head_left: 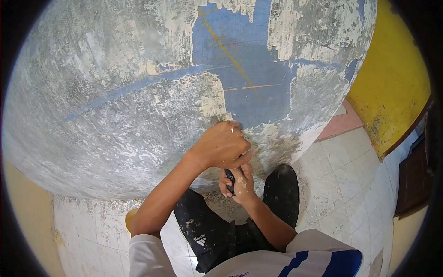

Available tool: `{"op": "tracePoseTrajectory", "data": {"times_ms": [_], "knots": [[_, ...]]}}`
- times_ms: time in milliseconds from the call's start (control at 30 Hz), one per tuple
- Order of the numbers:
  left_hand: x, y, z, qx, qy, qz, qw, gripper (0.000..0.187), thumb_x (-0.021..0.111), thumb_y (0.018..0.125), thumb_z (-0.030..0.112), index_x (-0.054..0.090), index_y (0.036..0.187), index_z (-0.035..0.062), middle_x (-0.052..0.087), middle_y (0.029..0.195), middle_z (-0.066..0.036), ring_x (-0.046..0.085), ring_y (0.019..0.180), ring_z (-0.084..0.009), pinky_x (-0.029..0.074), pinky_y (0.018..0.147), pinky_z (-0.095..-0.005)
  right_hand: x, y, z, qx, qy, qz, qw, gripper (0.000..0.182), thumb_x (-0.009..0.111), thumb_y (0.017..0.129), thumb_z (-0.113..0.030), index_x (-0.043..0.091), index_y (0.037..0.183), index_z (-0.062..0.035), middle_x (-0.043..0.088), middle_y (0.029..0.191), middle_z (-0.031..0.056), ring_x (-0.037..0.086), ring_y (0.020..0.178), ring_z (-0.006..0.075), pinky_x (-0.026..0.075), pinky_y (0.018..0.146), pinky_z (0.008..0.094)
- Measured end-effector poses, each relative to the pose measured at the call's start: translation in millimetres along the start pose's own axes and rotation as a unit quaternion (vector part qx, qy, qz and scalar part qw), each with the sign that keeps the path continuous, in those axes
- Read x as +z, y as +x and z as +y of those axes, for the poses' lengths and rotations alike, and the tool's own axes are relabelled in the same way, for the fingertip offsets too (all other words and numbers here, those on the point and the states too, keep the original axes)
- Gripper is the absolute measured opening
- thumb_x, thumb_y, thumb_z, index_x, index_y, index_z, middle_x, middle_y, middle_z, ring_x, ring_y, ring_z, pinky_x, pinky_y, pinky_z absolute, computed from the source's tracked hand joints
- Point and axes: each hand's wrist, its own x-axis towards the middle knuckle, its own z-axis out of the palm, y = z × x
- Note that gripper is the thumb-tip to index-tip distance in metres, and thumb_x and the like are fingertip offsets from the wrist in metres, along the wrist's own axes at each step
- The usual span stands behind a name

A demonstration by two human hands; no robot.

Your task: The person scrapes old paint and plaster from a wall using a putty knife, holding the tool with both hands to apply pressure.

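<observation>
My left hand [222,144] is closed against the peeling wall [138,111], at the lower edge of a blue patch [258,104]. Its fingers curl downward, and whatever they grip, if anything, is hidden behind the knuckles. Just below, my right hand [242,184] is wrapped around the black handle [229,179] of a tool whose working end is out of sight. The two hands meet or nearly touch at the fingertips. Pale flakes cling to the back of my left hand and to my right hand.
Paint chips lie on the white tiled floor [341,184] along the wall's foot. My knees in black trousers [281,189] are close to the wall. A yellow surface [392,69] and a dark brown object [413,180] stand at the right. Something yellow [131,220] shows behind my left arm.
</observation>
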Motion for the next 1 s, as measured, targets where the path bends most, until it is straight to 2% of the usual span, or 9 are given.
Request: {"op": "tracePoseTrajectory", "data": {"times_ms": [400,500,533,633,700,800,1000], "knots": [[-3,1,-1,0.000,0.000,-0.020,1.000,0.037,0.061,0.087,0.032,0.064,0.059,0.0082,0.057,0.052,-0.012,0.059,0.060,-0.0321,0.052,0.067,-0.0408,3,3,-4,-0.013,-0.026,0.000,1.000,0.022,0.048,0.105,-0.025,0.051,0.107,-0.0033,0.039,0.056,0.0016,0.040,0.036,0.0134,0.035,0.034,0.0265],[0,2,-9,0.020,0.052,0.055,0.997,0.039,0.060,0.088,0.036,0.065,0.060,0.0095,0.059,0.054,-0.010,0.060,0.061,-0.0318,0.052,0.068,-0.0413,7,15,-19,-0.046,-0.101,0.007,0.994,0.025,0.049,0.105,-0.028,0.052,0.103,-0.0027,0.040,0.057,0.0015,0.040,0.036,0.0128,0.033,0.034,0.0260],[-16,10,-10,0.004,0.064,0.055,0.996,0.040,0.060,0.089,0.038,0.065,0.061,0.0098,0.059,0.054,-0.010,0.061,0.063,-0.0318,0.052,0.068,-0.0416,9,22,-28,-0.060,-0.136,0.009,0.989,0.027,0.050,0.104,-0.029,0.052,0.101,-0.0026,0.040,0.057,0.0015,0.040,0.037,0.0125,0.032,0.034,0.0259],[-66,38,-12,-0.022,0.082,0.054,0.995,0.044,0.058,0.091,0.043,0.066,0.062,0.0103,0.061,0.056,-0.011,0.063,0.068,-0.0322,0.051,0.070,-0.0425,31,44,-71,-0.075,-0.105,-0.050,0.990,0.031,0.052,0.104,-0.033,0.052,0.095,-0.0028,0.041,0.057,0.0013,0.040,0.037,0.0117,0.031,0.034,0.0257],[-83,44,-11,-0.020,0.078,0.043,0.996,0.047,0.056,0.092,0.045,0.067,0.062,0.0104,0.061,0.056,-0.012,0.064,0.070,-0.0332,0.051,0.072,-0.0431,41,37,-76,-0.072,-0.095,-0.034,0.992,0.032,0.052,0.104,-0.033,0.052,0.093,-0.0033,0.041,0.057,0.0011,0.040,0.037,0.0115,0.031,0.034,0.0256],[-45,28,-11,0.003,0.063,0.035,0.997,0.047,0.055,0.093,0.044,0.069,0.063,0.0096,0.062,0.057,-0.013,0.063,0.068,-0.0329,0.051,0.073,-0.0430,28,21,-59,-0.045,-0.101,-0.013,0.994,0.029,0.050,0.105,-0.031,0.052,0.094,-0.0043,0.040,0.057,0.0008,0.040,0.037,0.0115,0.032,0.034,0.0257],[16,-6,7,-0.022,0.004,0.008,1.000,0.048,0.059,0.092,0.042,0.069,0.060,0.0084,0.061,0.056,-0.015,0.062,0.065,-0.0328,0.052,0.073,-0.0412,-9,-5,-10,0.003,-0.090,0.011,0.996,0.024,0.044,0.107,-0.027,0.050,0.098,-0.0047,0.041,0.058,0.0012,0.041,0.038,0.0115,0.033,0.035,0.0258]]}}
